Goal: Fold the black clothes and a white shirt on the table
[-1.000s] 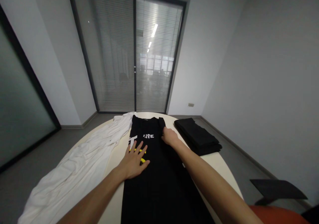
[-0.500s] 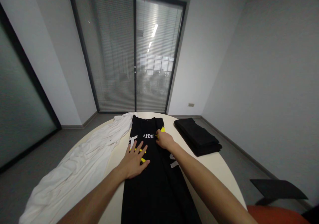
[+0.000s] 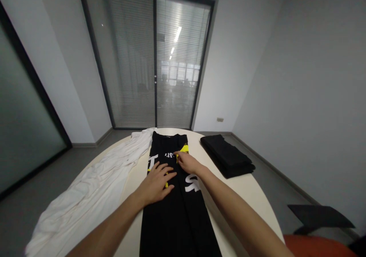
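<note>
A black T-shirt (image 3: 171, 226) with white and yellow print lies lengthwise on the table, its sides folded inward into a long strip. My left hand (image 3: 157, 184) rests on the left part of its printed front, fingers spread and palm down. Farther up on the right, my right hand (image 3: 186, 161) is closed on the shirt's folded-over layer, beside a yellow patch. Fingers of this hand cover part of the white lettering. The fingertips' exact grip on the cloth is partly hidden.
A rumpled white cloth (image 3: 94, 196) drapes along the left side of the round table (image 3: 257, 201). Folded black clothing (image 3: 227, 156) sits at the right edge. An orange-seated chair (image 3: 314, 245) stands at the lower right. Glass panels with blinds (image 3: 131, 66) are beyond.
My right hand has drawn the right-hand layer leftward over the front, showing more yellow and white print and narrowing the shirt. My left hand has shifted slightly right, its fingers turned rightward.
</note>
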`<state>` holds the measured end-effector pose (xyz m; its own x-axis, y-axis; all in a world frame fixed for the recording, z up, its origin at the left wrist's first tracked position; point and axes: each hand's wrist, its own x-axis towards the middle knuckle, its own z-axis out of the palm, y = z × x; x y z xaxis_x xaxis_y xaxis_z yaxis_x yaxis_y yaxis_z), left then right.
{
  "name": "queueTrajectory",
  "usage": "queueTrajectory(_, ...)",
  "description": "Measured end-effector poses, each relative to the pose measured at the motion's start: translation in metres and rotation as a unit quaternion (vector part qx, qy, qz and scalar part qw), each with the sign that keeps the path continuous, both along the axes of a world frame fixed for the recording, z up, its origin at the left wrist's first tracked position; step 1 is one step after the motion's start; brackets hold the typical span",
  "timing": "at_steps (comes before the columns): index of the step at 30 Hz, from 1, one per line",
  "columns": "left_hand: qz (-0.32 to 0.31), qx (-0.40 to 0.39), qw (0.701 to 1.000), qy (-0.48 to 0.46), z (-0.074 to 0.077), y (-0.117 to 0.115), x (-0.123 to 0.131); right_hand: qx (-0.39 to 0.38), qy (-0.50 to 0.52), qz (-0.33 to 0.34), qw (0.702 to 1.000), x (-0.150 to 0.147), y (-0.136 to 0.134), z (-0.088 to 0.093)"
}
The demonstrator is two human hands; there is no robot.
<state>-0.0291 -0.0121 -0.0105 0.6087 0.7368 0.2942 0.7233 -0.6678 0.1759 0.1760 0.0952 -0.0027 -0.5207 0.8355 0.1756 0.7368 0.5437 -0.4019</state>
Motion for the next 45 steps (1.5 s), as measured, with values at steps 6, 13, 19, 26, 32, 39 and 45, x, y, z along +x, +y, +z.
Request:
queueTrajectory(6, -0.146, 0.008, 0.989, 0.015, 0.016, -0.018, 0.023, 0.045, 0.060, 0.102, 0.992, 0.029, -0.013, -0.016)
queueTrajectory(13, -0.088, 0.029, 0.996, 0.017, 0.009, -0.022, 0.053, 0.055, 0.115, 0.100, 0.987, 0.042, -0.032, -0.029)
queueTrajectory(19, -0.105, -0.098, 0.983, -0.113, 0.004, -0.030, 0.056, 0.056, 0.123, 0.106, 0.985, 0.044, -0.031, -0.030)
queueTrajectory(26, -0.096, -0.356, 0.830, -0.417, -0.010, -0.025, 0.069, 0.039, 0.135, 0.113, 0.984, 0.046, -0.034, -0.026)
queueTrajectory(32, -0.056, -0.462, 0.737, -0.491, -0.003, -0.028, 0.076, 0.042, 0.134, 0.093, 0.986, 0.044, -0.035, -0.024)
queueTrajectory(39, -0.141, -0.372, 0.838, -0.374, 0.008, -0.040, 0.071, 0.045, 0.136, 0.085, 0.986, 0.045, -0.031, -0.032)
queueTrajectory(45, -0.231, -0.093, 0.960, -0.128, 0.018, -0.052, 0.072, 0.057, 0.146, 0.088, 0.984, 0.045, -0.032, -0.032)
